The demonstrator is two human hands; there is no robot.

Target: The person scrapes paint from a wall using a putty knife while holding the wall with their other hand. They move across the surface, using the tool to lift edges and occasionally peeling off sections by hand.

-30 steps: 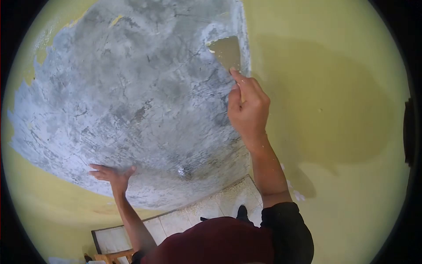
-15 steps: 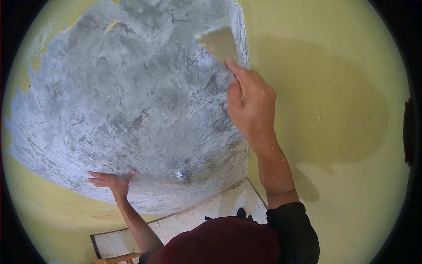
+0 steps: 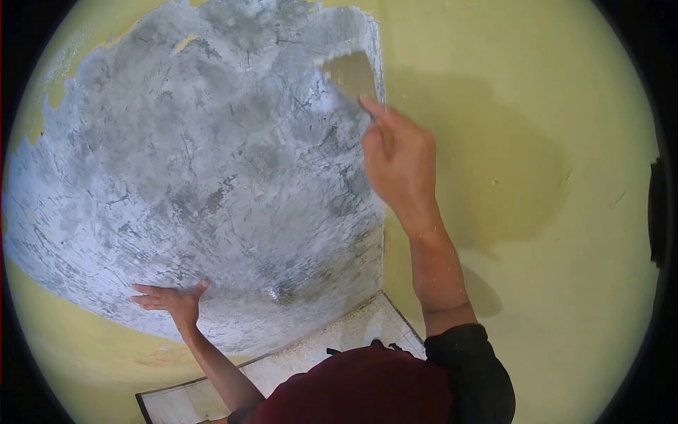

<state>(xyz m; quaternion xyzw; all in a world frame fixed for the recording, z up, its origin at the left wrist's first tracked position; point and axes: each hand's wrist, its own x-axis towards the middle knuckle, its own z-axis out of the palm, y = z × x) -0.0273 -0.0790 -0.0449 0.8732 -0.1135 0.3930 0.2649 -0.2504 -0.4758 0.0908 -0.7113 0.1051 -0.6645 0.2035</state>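
Note:
My right hand [image 3: 401,159] is closed round the handle of a putty knife [image 3: 349,75], with the index finger stretched along toward the blade. The broad blade points up and left over the scraped grey wall [image 3: 233,141], close to the inner corner. Pale residue shows along its edge. Lower left, my left hand [image 3: 171,302] lies on the same bare wall with its fingers spread, holding nothing. Ragged yellow paint [image 3: 60,99] borders the scraped patch on the upper left.
To the right of the corner stands a yellow painted wall [image 3: 537,304] with my shadow on it. Below, the pale tiled floor [image 3: 353,328] carries scattered paint flakes. A dark object [image 3: 656,212] sits at the far right edge.
The view has shifted slightly, so the wall and corner appear further left. The putty knife remains near the corner, its blade turned a little. My left hand is still spread on the wall.

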